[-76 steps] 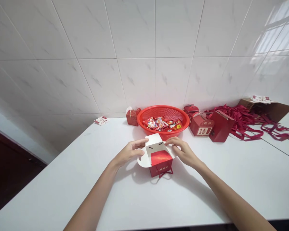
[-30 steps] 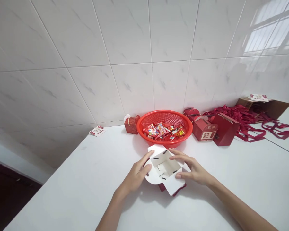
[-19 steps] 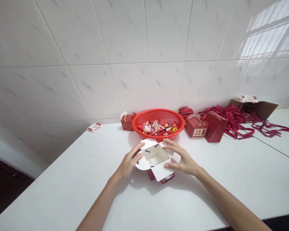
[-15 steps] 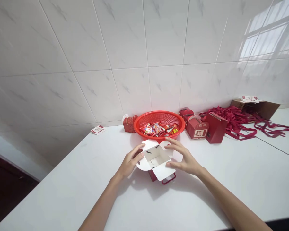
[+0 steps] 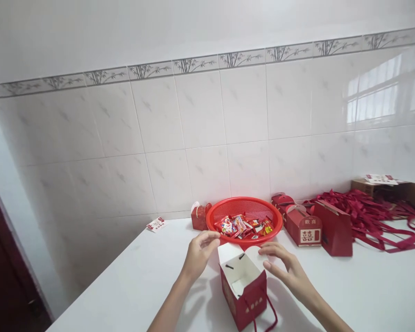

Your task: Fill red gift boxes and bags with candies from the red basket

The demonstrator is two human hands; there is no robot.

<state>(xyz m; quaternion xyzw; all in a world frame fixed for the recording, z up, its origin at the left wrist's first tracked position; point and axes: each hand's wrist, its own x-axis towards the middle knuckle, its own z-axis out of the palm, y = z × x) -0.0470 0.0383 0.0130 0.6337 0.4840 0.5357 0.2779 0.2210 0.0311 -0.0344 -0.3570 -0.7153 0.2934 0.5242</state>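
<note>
An open red gift box (image 5: 244, 295) with a white inside and a dark red cord handle stands on the table in front of me, its top flaps spread. My left hand (image 5: 202, 256) is just left of the box, fingers stretched toward the near rim of a red plastic basket (image 5: 214, 207); nothing shows in it. At the box's right white flap, my right hand (image 5: 287, 267) has its fingers and thumb apart, the fingertips at the flap's edge. Wrapped candies (image 5: 238, 226) lie in the basket behind the box.
Several red boxes (image 5: 302, 226) stand right of the basket, beside a heap of dark red ribbons (image 5: 346, 207) and a cardboard carton (image 5: 363, 186). Left of the basket are a small red box (image 5: 199, 216) and printed cards (image 5: 156, 224). A tiled wall (image 5: 204, 170) borders the table.
The view has tipped upward. My left hand has left the box's left flap and moved toward the basket. The box's front and left flaps no longer lie spread outward.
</note>
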